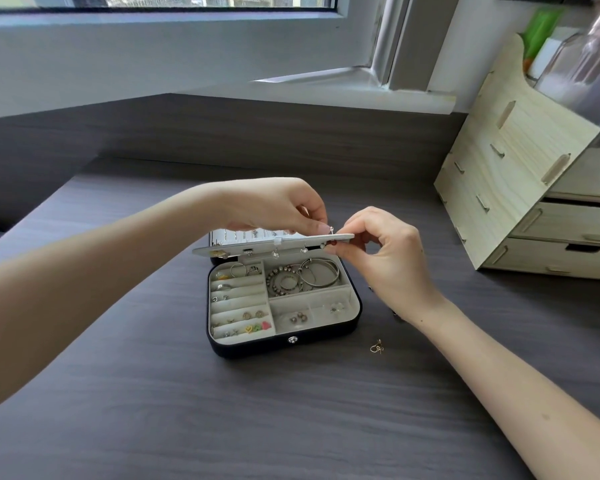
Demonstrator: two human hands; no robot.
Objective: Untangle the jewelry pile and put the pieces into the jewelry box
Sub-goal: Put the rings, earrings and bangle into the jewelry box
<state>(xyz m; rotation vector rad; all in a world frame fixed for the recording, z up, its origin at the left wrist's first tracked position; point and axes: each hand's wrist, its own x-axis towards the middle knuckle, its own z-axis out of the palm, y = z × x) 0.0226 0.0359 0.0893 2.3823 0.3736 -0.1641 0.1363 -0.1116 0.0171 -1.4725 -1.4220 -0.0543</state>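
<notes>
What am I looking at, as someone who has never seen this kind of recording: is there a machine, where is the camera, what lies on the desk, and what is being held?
No machine here: these are a person's two bare hands. The single picture comes from a camera worn on the head, looking down. On the dark desk stands an open jewelry box, its compartments holding rings, bangles and earrings. A pale flap is lifted roughly level above the tray. The left hand pinches a small earring at the flap's right end, and the right hand pinches that end from below. A gold earring lies loose right of the box. A wooden drawer unit stands far right.
</notes>
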